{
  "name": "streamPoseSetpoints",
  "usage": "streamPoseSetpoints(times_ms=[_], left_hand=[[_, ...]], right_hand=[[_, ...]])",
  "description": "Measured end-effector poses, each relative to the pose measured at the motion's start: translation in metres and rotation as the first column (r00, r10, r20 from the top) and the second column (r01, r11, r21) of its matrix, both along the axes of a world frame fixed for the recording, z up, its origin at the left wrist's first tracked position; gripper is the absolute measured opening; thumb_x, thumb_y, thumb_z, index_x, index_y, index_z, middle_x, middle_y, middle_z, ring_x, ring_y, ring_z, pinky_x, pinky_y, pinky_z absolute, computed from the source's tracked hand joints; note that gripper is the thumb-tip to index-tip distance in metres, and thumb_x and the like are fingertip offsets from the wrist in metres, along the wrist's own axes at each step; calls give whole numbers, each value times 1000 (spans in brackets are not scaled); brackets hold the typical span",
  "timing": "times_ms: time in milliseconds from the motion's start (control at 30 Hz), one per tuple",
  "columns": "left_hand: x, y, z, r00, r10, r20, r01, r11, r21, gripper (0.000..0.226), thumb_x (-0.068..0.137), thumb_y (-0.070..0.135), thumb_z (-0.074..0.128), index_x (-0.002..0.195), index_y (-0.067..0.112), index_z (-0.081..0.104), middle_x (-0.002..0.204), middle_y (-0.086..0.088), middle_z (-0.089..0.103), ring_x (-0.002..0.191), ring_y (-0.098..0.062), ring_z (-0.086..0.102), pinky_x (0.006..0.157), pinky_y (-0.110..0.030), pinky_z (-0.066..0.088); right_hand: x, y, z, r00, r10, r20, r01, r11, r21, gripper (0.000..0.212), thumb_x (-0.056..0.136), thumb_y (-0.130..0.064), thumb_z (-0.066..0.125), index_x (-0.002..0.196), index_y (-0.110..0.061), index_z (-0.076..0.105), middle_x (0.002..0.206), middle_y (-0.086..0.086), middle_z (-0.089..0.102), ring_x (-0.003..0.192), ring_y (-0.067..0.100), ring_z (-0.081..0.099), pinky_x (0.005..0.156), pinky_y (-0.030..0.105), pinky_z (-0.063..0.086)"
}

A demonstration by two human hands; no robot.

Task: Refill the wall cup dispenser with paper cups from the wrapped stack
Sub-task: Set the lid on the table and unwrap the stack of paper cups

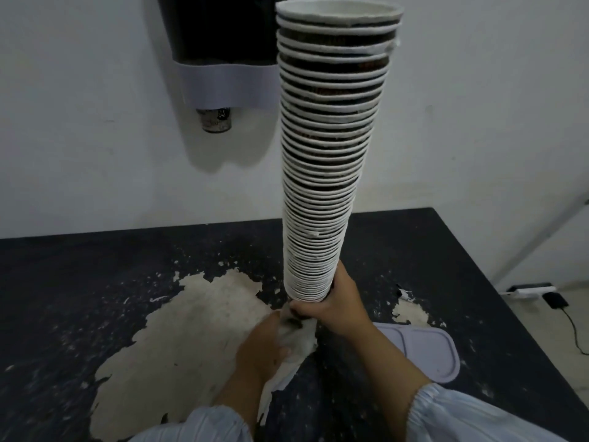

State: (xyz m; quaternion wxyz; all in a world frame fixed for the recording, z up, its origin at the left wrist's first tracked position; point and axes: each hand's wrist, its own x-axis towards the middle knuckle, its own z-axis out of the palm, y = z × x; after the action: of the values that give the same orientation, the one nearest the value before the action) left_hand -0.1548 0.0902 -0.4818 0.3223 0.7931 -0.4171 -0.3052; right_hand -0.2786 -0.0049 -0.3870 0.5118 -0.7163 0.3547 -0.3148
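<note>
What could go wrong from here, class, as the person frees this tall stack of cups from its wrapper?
1. The cup stack is tall and held only at its base by the right hand; it may sway, buckle or shed cups.
2. The left hand pulls the plastic wrapper downward; a jerk could drag the bottom cups out.
3. The stack stands close beside the wall dispenser and could knock it.

Head view looks forward and down, close over the table [95, 282]

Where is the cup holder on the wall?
The wall cup dispenser hangs at the upper left of the head view, just left of the top of the tall stack of paper cups, with one cup poking out of its bottom.
</note>
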Motion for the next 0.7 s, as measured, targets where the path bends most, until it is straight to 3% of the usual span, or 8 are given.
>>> streamPoseSetpoints(times_ms=[33,100,167,267,333,433,600,700], left_hand=[[-1,6,7,999,-37,-35,37,999,-5,37,93,21,50,128,10,52,134,-13,54,122,-30,54,70,-25,55],[0,12,13,995,-93,33,93,996,17,35,95,9,46,130,6,50,138,-19,50,106,-24,60,58,-12,53],[1,12,15,959,-186,212,180,982,49,39,95,8,48,133,4,45,137,-17,51,111,-25,57,70,-2,43],[2,14,15,983,-83,162,70,994,83,45,90,20,57,132,12,45,131,-5,56,119,-18,53,87,-14,34],[4,16,22,991,-60,118,46,992,121,45,89,20,57,132,12,46,130,-5,57,118,-17,53,86,-13,33],[10,22,28,991,-115,62,110,990,83,42,91,17,56,132,9,47,130,-8,57,112,-13,54,85,-8,33],[16,33,37,994,-44,-105,45,999,7,27,90,21,60,116,17,56,102,5,61,90,-8,57,66,-5,43],[19,38,37,983,-37,-179,33,999,-23,41,76,34,68,111,15,58,100,1,64,92,-16,62,72,-15,50]], right_hand=[[-2,-2,0,1000,-19,8,19,1000,9,86,56,-12,89,131,-17,45,117,-10,62,105,1,61,82,20,54],[-5,-5,0,999,-43,15,43,999,22,84,56,-11,88,129,-17,46,113,-11,62,101,-4,61,78,15,53],[-8,-8,-2,998,-60,26,59,998,29,86,56,-10,88,130,-17,45,116,-8,61,103,-2,60,79,15,53],[-10,-9,-10,997,-69,19,68,997,47,90,56,-9,88,132,-18,42,119,-6,59,105,4,58,82,15,52],[-11,-9,-17,997,-78,10,77,995,57,90,56,-8,88,132,-20,41,117,-10,58,102,-1,57,76,10,50],[-16,-9,-28,995,-104,-13,104,992,65,90,55,-8,88,131,-23,41,116,-8,59,102,6,59,76,13,50],[-23,-7,-37,993,-109,-55,112,991,67,87,57,-7,87,129,-21,40,112,-8,56,101,11,57,71,7,44],[-24,-7,-36,993,-95,-77,98,994,38,89,59,-7,86,132,-18,37,113,-9,53,101,8,53,68,0,42]])
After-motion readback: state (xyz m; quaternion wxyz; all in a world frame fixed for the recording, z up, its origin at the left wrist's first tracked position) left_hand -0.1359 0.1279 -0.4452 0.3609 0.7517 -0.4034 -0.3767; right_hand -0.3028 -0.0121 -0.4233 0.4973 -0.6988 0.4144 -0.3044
